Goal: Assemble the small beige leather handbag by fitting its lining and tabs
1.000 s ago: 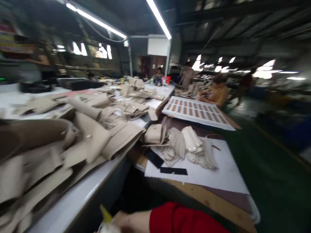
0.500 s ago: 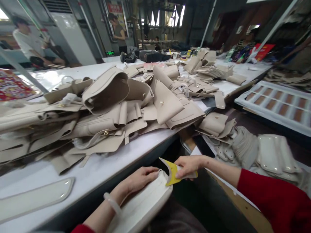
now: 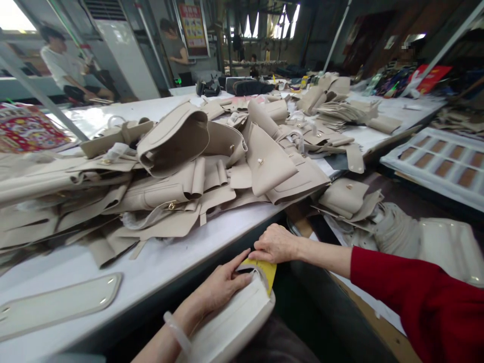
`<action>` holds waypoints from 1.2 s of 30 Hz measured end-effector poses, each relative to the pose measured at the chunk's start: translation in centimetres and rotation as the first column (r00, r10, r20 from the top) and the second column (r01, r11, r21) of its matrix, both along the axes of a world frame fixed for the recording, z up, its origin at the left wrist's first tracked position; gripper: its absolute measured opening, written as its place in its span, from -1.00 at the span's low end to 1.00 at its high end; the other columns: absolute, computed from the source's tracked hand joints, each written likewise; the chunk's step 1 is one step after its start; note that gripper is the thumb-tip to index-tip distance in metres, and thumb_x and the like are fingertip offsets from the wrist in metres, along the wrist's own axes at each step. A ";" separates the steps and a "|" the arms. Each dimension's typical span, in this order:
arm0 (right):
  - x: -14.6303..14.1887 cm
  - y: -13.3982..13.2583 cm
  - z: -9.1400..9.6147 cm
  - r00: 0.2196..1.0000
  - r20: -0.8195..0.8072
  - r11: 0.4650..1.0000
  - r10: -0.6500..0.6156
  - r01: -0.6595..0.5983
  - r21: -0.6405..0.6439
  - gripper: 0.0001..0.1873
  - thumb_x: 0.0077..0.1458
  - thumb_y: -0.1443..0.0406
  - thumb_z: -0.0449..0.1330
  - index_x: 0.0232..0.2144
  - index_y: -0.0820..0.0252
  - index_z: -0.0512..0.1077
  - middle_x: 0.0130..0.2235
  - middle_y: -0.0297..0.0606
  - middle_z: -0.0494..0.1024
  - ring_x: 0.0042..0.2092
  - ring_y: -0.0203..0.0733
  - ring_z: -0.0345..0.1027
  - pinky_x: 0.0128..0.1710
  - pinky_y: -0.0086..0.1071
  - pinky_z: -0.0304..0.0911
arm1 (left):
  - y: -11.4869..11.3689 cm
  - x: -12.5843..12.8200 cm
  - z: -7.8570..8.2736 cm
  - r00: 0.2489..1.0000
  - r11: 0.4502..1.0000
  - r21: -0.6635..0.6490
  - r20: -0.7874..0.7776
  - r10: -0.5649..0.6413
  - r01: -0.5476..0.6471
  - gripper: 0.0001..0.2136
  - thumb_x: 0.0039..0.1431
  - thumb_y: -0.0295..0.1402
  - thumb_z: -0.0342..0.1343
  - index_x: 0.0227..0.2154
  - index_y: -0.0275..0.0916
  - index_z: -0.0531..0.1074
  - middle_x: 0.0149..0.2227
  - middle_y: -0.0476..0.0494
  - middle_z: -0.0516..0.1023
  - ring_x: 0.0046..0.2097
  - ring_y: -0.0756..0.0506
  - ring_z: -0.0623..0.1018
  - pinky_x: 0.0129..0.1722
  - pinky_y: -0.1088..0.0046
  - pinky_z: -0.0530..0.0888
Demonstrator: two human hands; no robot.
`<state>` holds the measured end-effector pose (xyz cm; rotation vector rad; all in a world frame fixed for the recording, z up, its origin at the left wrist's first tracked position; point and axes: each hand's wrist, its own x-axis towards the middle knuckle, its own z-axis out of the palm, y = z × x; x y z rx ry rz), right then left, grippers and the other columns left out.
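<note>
A long off-white block-like piece (image 3: 236,317) with a rounded end lies over my lap. My left hand (image 3: 221,287) grips its far end from the left, thumb on top and index finger reaching toward a yellow curved tool (image 3: 269,275). My right hand (image 3: 275,244) is closed on that tool, knuckles up. The tool's hollowed edge sits around the end of the off-white piece. My fingers hide its upper part.
Beige bag pieces (image 3: 170,191) are heaped on the white table (image 3: 227,229). A pale strip (image 3: 60,305) lies at the table's near left. More pale pieces (image 3: 449,247) and a slotted white tray (image 3: 446,161) are on the right. Several people are farther back.
My right hand has turned over, knuckles up, and moved slightly left and up with the yellow tool. The tool now sits around the piece's end. My view has shifted slightly left.
</note>
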<state>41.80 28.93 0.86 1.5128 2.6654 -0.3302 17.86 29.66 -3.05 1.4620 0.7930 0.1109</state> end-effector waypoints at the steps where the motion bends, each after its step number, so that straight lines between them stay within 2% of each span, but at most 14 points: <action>1: -0.1 0.1 0.0 1.000 0.013 1.000 0.022 -0.023 0.015 -0.40 0.34 -0.07 -0.06 -0.44 0.18 0.56 -0.43 -0.11 0.62 -0.38 -0.10 0.47 -0.46 -0.36 -0.08 | 0.0 0.0 0.3 1.000 1.000 0.009 0.022 -0.014 0.014 -0.34 0.20 -0.10 0.14 0.32 -0.17 0.14 -0.10 -0.10 0.58 -0.14 -0.15 0.50 -0.11 0.36 0.42; 3: -0.1 0.2 0.0 0.998 0.034 0.997 0.058 -0.060 0.039 -0.36 0.35 -0.08 -0.09 -0.43 0.19 0.56 -0.43 -0.11 0.62 -0.40 -0.11 0.47 -0.48 -0.36 -0.11 | 0.0 0.2 0.9 0.998 0.998 0.036 0.045 -0.044 0.043 -0.45 0.23 -0.16 0.12 0.26 -0.12 0.26 0.00 -0.06 0.56 -0.04 -0.17 0.50 0.00 0.33 0.40; 5: -0.1 0.3 0.0 0.995 0.049 0.994 0.088 -0.091 0.056 -0.34 0.36 -0.08 -0.12 -0.44 0.19 0.55 -0.43 -0.12 0.62 -0.40 -0.10 0.48 -0.49 -0.36 -0.15 | 0.0 0.3 1.6 0.997 0.995 0.076 0.037 -0.065 0.062 -0.53 0.25 -0.19 0.10 0.22 -0.08 0.33 0.00 -0.01 0.56 -0.01 -0.17 0.50 0.03 0.34 0.38; 8: -0.2 0.2 -0.1 0.991 0.062 0.990 0.117 -0.121 0.069 -0.37 0.37 -0.05 -0.11 -0.44 0.19 0.55 -0.44 -0.12 0.62 -0.40 -0.10 0.49 -0.49 -0.36 -0.13 | -0.1 0.5 2.3 0.997 0.989 0.126 0.005 -0.078 0.076 -0.59 0.28 -0.19 0.07 0.17 -0.06 0.39 -0.05 0.01 0.59 -0.05 -0.16 0.51 -0.02 0.36 0.38; 13: -0.3 -0.3 -0.9 0.990 0.073 0.990 0.119 -0.125 0.069 -0.37 0.39 -0.02 -0.14 -0.41 0.20 0.55 -0.42 -0.11 0.63 -0.41 -0.10 0.49 -0.47 -0.38 -0.05 | -0.3 0.6 2.8 0.994 0.980 0.174 -0.058 -0.090 0.098 -0.70 0.30 -0.14 0.03 -0.02 -0.09 0.51 -0.11 0.03 0.61 -0.14 -0.13 0.51 -0.12 0.41 0.38; 18: -0.4 -0.9 -1.3 0.994 0.083 0.996 0.067 -0.071 0.054 -0.37 0.40 -0.01 -0.16 -0.40 0.21 0.54 -0.41 -0.11 0.63 -0.39 -0.07 0.51 -0.47 -0.38 -0.04 | -0.5 0.7 2.8 0.988 0.955 0.265 -0.104 -0.111 0.135 -0.69 0.32 -0.12 0.01 -0.01 -0.07 0.50 -0.13 0.02 0.62 -0.15 -0.11 0.54 -0.16 0.44 0.38; 22: -1.3 -2.6 -1.3 0.996 0.086 0.995 0.013 -0.021 0.097 -0.43 0.41 0.06 -0.14 -0.42 0.16 0.52 -0.45 -0.17 0.62 -0.43 -0.06 0.51 -0.49 -0.36 -0.06 | -1.0 0.5 2.9 0.984 0.915 0.372 -0.136 -0.112 0.156 -0.67 0.33 -0.13 -0.03 0.05 -0.05 0.48 -0.08 -0.03 0.62 -0.13 -0.13 0.55 -0.14 0.44 0.39; 24: -1.8 -3.8 -2.0 0.996 0.084 0.988 -0.013 0.000 0.152 -0.46 0.41 0.12 -0.14 -0.45 0.14 0.50 -0.48 -0.20 0.60 -0.46 -0.05 0.49 -0.50 -0.33 -0.07 | -1.5 0.2 3.1 0.982 0.892 0.423 -0.157 -0.102 0.161 -0.66 0.33 -0.11 -0.03 0.04 -0.02 0.49 -0.08 -0.03 0.63 -0.17 -0.12 0.56 -0.17 0.45 0.39; 26: -2.2 -5.0 -3.4 0.994 0.081 0.967 -0.075 0.053 0.248 -0.47 0.41 0.13 -0.14 -0.46 0.10 0.49 -0.53 -0.23 0.56 -0.49 -0.02 0.47 -0.51 -0.30 -0.09 | -1.8 -0.2 3.2 0.981 0.867 0.474 -0.178 -0.078 0.155 -0.66 0.31 -0.06 -0.02 0.00 0.00 0.52 -0.15 -0.03 0.65 -0.24 -0.11 0.56 -0.24 0.45 0.37; 28: -2.2 -5.7 -5.2 0.994 0.099 0.937 -0.047 0.009 0.350 -0.54 0.39 0.18 -0.10 -0.45 0.08 0.48 -0.56 -0.28 0.53 -0.54 -0.04 0.44 -0.52 -0.29 -0.14 | -2.1 -0.6 3.2 0.985 0.849 0.513 -0.163 -0.051 0.128 -0.65 0.28 -0.01 0.00 -0.02 0.03 0.54 -0.20 -0.03 0.66 -0.30 -0.10 0.54 -0.29 0.45 0.35; 30: -2.0 -6.0 -6.8 0.994 0.110 0.900 0.000 -0.048 0.433 -0.63 0.35 0.25 -0.05 -0.39 0.06 0.50 -0.54 -0.29 0.52 -0.56 -0.08 0.41 -0.54 -0.29 -0.18 | -2.1 -0.8 3.1 0.990 0.881 0.465 -0.142 -0.027 0.091 -0.64 0.25 0.01 0.04 -0.02 0.05 0.55 -0.23 0.01 0.65 -0.31 -0.09 0.50 -0.33 0.46 0.32; 32: -1.7 -6.2 -7.8 0.995 0.079 0.882 0.054 -0.084 0.464 -0.69 0.29 0.32 -0.02 -0.27 0.01 0.53 -0.49 -0.30 0.55 -0.55 -0.12 0.40 -0.55 -0.30 -0.18 | -1.9 -0.8 3.0 0.989 0.933 0.354 -0.150 -0.004 0.057 -0.63 0.24 0.01 0.02 -0.07 -0.01 0.59 -0.29 0.02 0.63 -0.33 -0.07 0.47 -0.35 0.47 0.31; 34: -1.2 -6.6 -8.1 0.996 -0.073 0.926 0.045 -0.014 0.378 -0.67 0.24 0.31 0.01 -0.14 -0.06 0.54 -0.43 -0.30 0.59 -0.50 -0.12 0.42 -0.55 -0.34 -0.11 | -1.5 -0.5 2.9 0.983 0.963 0.267 -0.180 0.021 0.028 -0.56 0.27 0.03 -0.07 -0.14 -0.09 0.63 -0.35 -0.01 0.60 -0.37 -0.06 0.43 -0.35 0.47 0.33; 36: -0.4 -7.1 -8.0 0.968 -0.245 0.970 -0.048 0.103 0.220 -0.67 0.27 0.20 0.00 -0.16 -0.06 0.58 -0.41 -0.29 0.60 -0.46 -0.11 0.44 -0.54 -0.39 0.02 | -1.0 -0.1 2.8 0.978 0.969 0.246 -0.204 0.051 0.001 -0.48 0.28 0.07 -0.13 -0.19 -0.13 0.65 -0.40 -0.04 0.57 -0.40 -0.05 0.40 -0.34 0.44 0.35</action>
